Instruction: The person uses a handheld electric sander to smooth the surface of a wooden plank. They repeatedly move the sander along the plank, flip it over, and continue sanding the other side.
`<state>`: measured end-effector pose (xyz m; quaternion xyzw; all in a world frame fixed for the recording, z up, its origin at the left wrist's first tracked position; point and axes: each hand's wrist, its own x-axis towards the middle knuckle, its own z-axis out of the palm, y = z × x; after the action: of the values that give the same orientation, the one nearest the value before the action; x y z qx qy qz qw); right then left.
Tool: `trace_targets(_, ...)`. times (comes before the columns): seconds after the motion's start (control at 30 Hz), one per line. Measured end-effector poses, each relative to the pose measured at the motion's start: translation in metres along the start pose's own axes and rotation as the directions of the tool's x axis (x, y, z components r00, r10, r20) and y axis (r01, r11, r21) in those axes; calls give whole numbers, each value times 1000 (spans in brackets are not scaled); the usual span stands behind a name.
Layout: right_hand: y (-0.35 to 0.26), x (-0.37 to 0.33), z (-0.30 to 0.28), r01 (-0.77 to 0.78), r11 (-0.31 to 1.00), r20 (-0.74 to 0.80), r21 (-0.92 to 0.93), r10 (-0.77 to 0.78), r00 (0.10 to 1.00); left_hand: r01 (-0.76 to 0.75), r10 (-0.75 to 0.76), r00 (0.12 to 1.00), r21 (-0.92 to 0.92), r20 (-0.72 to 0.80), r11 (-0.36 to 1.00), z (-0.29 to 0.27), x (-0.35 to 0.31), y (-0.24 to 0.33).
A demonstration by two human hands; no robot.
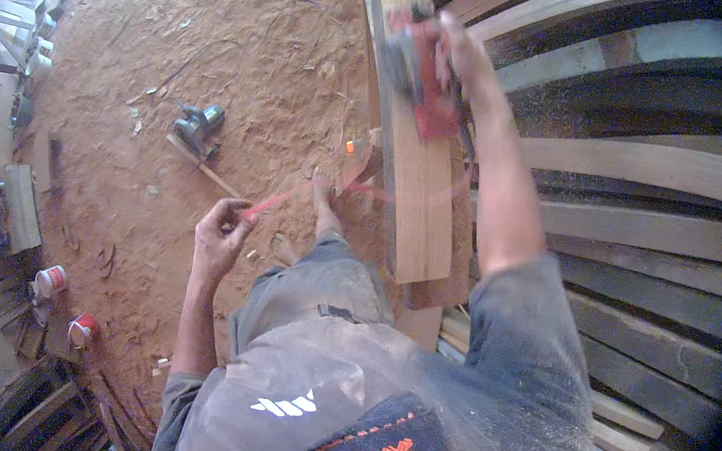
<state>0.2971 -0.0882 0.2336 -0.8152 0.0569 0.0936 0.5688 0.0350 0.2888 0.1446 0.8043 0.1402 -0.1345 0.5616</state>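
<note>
My right hand (464, 51) is closed on the handle of a red electric planer (435, 111), blurred by motion. The planer rests on the upper face of a long wooden beam (424, 225), towards its far part. Between the pinched fingers of my left hand (224, 229) is a red power cord (277, 200). From there the cord stretches to the right, across in front of my legs and over the beam, and looks smeared.
Stacked planks (646, 169) fill the right side. A green power tool (198, 124) lies on the shavings-covered floor (248, 44). Near my bare foot is an orange-tipped object (351, 147). White-and-red buckets (82, 329) and wood offcuts (56, 423) stand at the lower left.
</note>
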Motion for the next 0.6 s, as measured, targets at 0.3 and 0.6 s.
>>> trace_targets(0.3,65,-228,-28,-28,994,-34,-105,25,999,-47,33,959,44,281,998,0,-8,-34)
trace_targets(0.6,70,-382,-8,-421,905,-197,61,425,884,-91,34,867,90,498,992,52,3,-3)
